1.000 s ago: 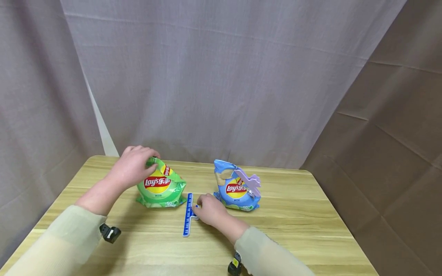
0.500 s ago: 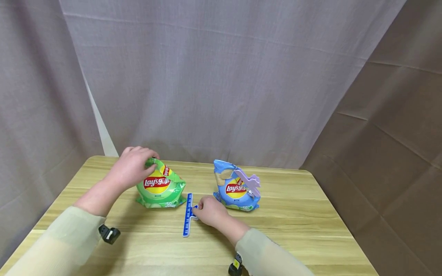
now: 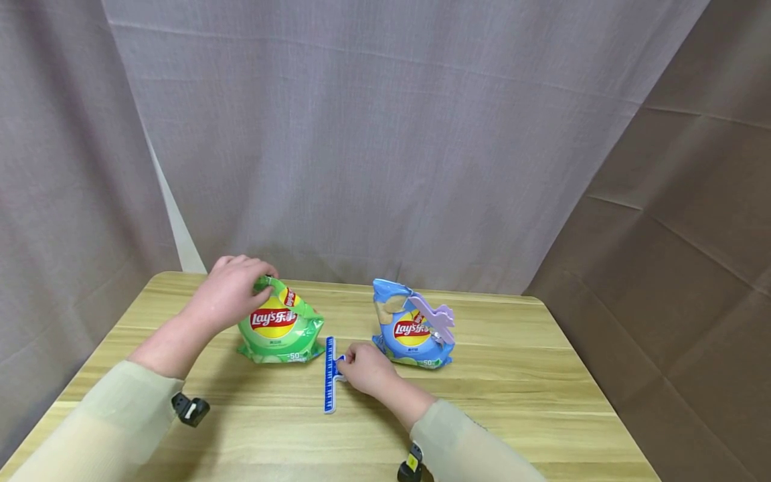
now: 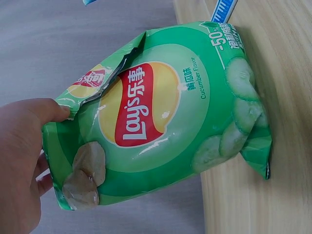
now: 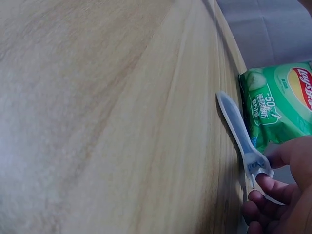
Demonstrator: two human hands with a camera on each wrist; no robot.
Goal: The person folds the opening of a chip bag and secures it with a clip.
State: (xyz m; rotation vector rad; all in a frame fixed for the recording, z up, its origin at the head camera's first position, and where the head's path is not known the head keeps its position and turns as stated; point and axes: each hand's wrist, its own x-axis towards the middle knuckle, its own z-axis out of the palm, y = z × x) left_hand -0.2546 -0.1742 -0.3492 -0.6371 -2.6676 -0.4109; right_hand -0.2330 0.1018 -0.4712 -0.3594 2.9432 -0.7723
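My left hand (image 3: pixel 231 291) grips the top corner of a green Lay's cucumber chip bag (image 3: pixel 283 343), which stands on the table at left. In the left wrist view the thumb lies on the front of the bag's folded top edge, with fingers behind it. My right hand (image 3: pixel 369 368) pinches the handle of a blue and white bag clip (image 3: pixel 329 391) between thumb and fingers, just right of the green bag. The right wrist view shows the clip's long bar (image 5: pixel 233 119) tilted up from the fingers. Part of the clip's handle is hidden by the hand.
A blue Lay's chip bag (image 3: pixel 412 349) stands behind my right hand, its folded top held by a purple clip (image 3: pixel 438 318). The wooden table (image 3: pixel 518 402) ends at a grey curtain (image 3: pixel 385 167) behind, with a brown cloth (image 3: pixel 680 268) on the right.
The blue clip has turned slightly in my right hand, its near end swinging to the right. My left hand and both chip bags have stayed in place.
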